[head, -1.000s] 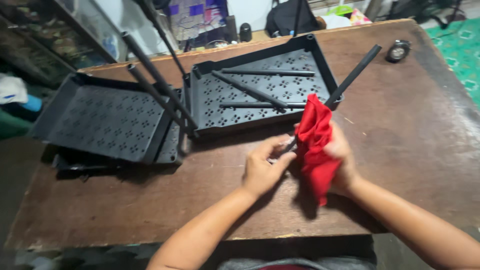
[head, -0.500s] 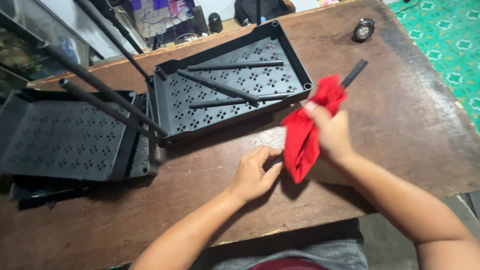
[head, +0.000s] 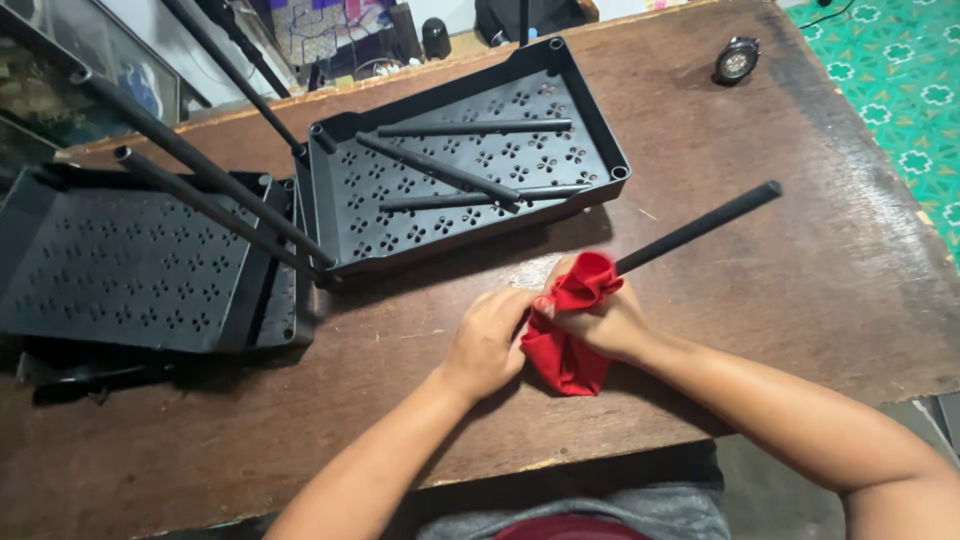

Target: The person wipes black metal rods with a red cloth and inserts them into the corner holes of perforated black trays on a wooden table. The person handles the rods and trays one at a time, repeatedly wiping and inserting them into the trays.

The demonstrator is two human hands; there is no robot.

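Observation:
My right hand [head: 610,320] is closed around a red cloth [head: 565,345] wrapped over the near end of a black tube [head: 700,226]. The tube slants up and to the right above the brown wooden table [head: 800,280]. My left hand [head: 487,340] sits just left of the cloth, fingers curled against its edge where the tube's end is hidden. Behind my hands lies a black perforated tray [head: 460,160] with three loose black tubes inside it.
A second black perforated tray [head: 120,265] rests at the left, with long black tubes [head: 200,190] standing up from its corners. A small round dark object [head: 737,60] sits at the far right of the table. Green patterned floor [head: 900,90] shows beyond the right edge.
My right hand has slid the red cloth down the tube toward me, baring more of the tube. My left hand has closed in on the cloth's edge.

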